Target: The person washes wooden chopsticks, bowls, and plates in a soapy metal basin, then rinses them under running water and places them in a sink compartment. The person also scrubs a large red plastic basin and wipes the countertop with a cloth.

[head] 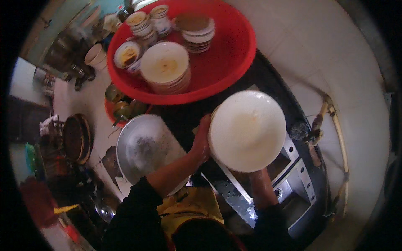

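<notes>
Both hands hold a stack of large white plates (248, 135) above the counter. The top plate bears a faint yellowish stain. My left hand (204, 138) grips the left rim, its fingertips hidden behind the stack. From below, my right hand (261, 178) supports the near edge, and its fingers are out of sight under the plates. Beyond the stack, a big red plastic basin (226, 69) holds soiled dishes: a pile of white plates (166, 62), stacked small bowls (137, 19) and a pile of saucers or bowls (198, 34). A steel double sink (303, 175) lies beneath my right forearm.
A large aluminium basin (147, 147) stands left of my left forearm. Behind it, a small red basin (110, 113) holds roundish green-brown things. Bamboo-like poles or pipes (340, 141) run along the tiled wall at right. Round brown trays or baskets (75, 138) stand at far left.
</notes>
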Available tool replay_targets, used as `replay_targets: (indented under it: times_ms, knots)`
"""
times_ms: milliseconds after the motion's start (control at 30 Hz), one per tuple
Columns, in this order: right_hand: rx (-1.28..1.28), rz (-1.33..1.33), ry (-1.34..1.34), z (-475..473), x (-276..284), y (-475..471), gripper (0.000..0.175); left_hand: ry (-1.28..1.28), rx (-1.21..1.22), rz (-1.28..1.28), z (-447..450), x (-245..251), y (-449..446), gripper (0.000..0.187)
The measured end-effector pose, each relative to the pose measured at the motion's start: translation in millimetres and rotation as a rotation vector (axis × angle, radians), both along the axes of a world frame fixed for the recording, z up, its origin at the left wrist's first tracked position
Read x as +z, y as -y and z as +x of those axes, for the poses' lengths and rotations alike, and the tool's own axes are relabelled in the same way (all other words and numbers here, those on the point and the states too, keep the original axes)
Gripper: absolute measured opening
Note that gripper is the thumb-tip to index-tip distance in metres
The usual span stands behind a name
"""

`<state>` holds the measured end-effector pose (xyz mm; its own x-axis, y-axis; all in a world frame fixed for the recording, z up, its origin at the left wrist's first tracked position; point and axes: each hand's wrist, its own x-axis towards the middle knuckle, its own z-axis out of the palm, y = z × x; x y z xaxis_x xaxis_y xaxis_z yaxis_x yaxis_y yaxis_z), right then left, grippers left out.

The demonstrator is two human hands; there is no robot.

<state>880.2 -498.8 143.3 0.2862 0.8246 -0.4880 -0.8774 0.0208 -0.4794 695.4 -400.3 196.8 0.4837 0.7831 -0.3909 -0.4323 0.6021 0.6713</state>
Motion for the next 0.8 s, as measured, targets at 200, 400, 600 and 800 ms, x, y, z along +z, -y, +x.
replay_targets:
  times_ms: [200,400,600,800]
  knots:
    - [0.296,-0.158,-0.069,-132.9,-45.5,49.8,0.05,0.033,0.17,-0.063,-144.5,-0.9,60.0,0.053]
    - [0.505,-0.273,-0.106,-264.4,-118.0,62.7,0.051,-0.17,0.094,-0.047,-289.1,-80.9,88.1,0.059]
    - [0.604,-0.364,-0.102,-358.0,-203.4,62.2,0.051,-0.123,0.15,-0.213,-385.9,-197.7,102.1,0.06]
    - [0.627,-0.43,-0.052,-391.3,-267.9,61.9,0.052,-0.184,0.057,-0.382,-424.3,-319.1,107.7,0.057]
